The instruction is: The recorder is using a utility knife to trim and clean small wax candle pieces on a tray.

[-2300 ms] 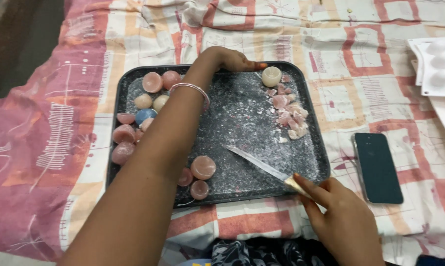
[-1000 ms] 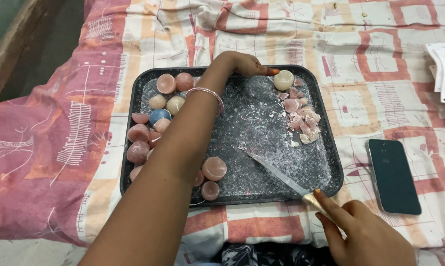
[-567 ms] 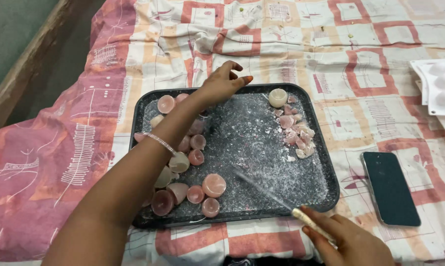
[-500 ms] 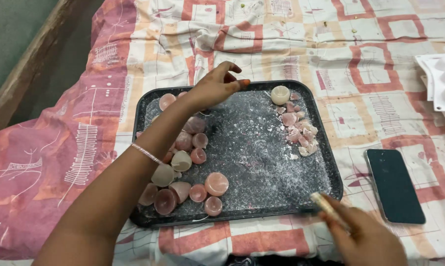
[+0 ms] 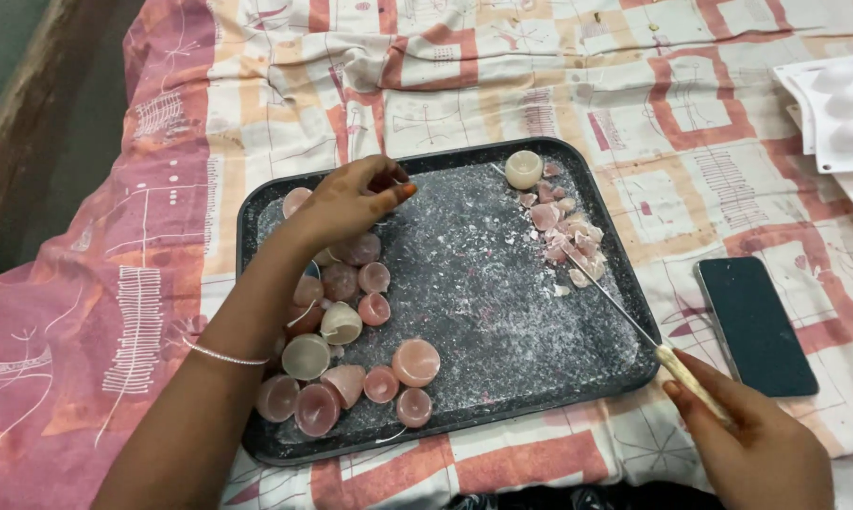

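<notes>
A dark tray dusted with white crumbs lies on a patterned bedsheet. Several pink and cream half-dome shells crowd its left side. My left hand hovers over the upper shells with fingertips bunched together; nothing shows between them. A thin bangle circles that wrist. My right hand grips the pale handle of a knife at the tray's lower right corner. The blade tip reaches a pile of broken pink pieces. A single cream dome sits at the tray's far right corner.
A black phone lies face up on the sheet right of the tray. A white mould with round cavities sits at the upper right edge. The bed's left edge and a dark floor run along the left.
My left hand pulled back from the cream dome to the left side over the shells and closed its fingers. The knife swung so its tip points at the broken pieces.
</notes>
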